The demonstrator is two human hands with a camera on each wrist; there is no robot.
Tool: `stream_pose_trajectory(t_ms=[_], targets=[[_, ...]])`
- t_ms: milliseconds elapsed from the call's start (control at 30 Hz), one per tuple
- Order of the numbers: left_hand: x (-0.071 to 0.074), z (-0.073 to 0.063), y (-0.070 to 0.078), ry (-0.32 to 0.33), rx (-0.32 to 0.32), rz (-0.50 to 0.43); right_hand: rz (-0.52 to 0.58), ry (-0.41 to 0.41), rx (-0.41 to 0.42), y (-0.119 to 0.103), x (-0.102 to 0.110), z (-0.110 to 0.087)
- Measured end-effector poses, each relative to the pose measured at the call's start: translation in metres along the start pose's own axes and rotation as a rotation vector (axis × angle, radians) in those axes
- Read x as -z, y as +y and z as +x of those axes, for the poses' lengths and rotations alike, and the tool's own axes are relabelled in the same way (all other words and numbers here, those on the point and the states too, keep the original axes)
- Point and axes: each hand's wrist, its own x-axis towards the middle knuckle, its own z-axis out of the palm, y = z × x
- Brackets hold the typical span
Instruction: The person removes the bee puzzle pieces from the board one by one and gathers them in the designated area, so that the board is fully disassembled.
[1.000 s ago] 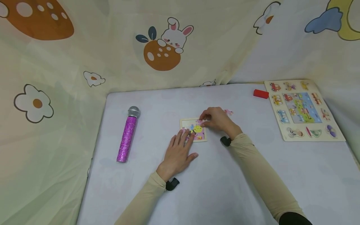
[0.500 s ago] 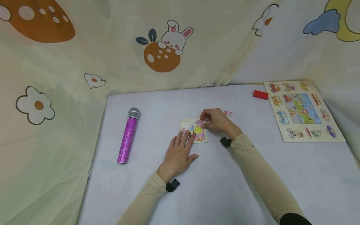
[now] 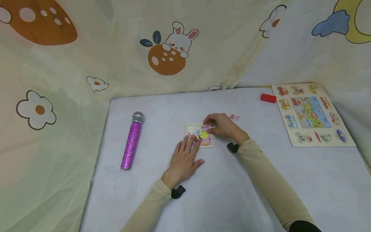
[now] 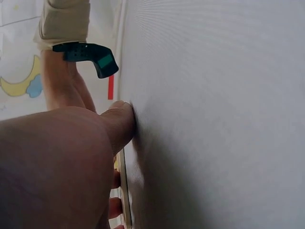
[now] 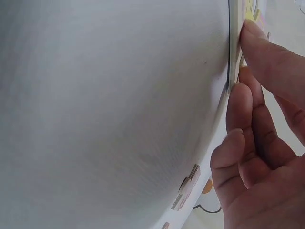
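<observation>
A small square jigsaw puzzle board (image 3: 192, 128) with a pale frame and pink, yellow and blue pieces lies mid-table. My left hand (image 3: 182, 161) rests palm down with fingers spread, its fingertips on the board's lower left part. At the upper right corner my right hand (image 3: 221, 125) pinches a pink jigsaw piece (image 3: 205, 127) between thumb and fingers, mostly hidden by them. In the right wrist view the thumb (image 5: 271, 62) lies over the yellow picture and the other fingers curl at the board's edge. A loose pink piece (image 3: 235, 117) lies just beyond that hand.
A purple glittery microphone (image 3: 131, 141) lies on the left of the white-covered table. At the back right are a red block (image 3: 268, 98) and a large picture puzzle board (image 3: 295, 139). A printed cloth (image 3: 121, 58) hangs behind the table.
My right fingertips have shifted slightly left over the board's upper right corner. The left hand stays in place on the board.
</observation>
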Motion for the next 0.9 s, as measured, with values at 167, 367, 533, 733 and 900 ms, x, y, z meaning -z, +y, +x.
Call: stream_pose_trajectory(t_ms=[167,367,533,733,900], targets=[[0.001,0.0,0.001,-0.008,0.002,-0.011,0.002,-0.018,-0.001,-0.001,-0.001,0.0],[-0.001,0.001,0.0,-0.02,0.008,-0.003,-0.014,-0.021,-0.014,-0.002,-0.001,0.003],[-0.003,0.001,0.0,0.0,0.002,-0.018,-0.025,-0.02,-0.022,-0.003,0.0,0.002],[-0.002,0.001,0.0,-0.014,0.009,-0.01,0.001,-0.007,-0.021,0.0,0.0,-0.002],[-0.001,0.001,0.001,-0.027,0.011,-0.004,0.035,0.013,-0.044,0.006,0.003,-0.007]])
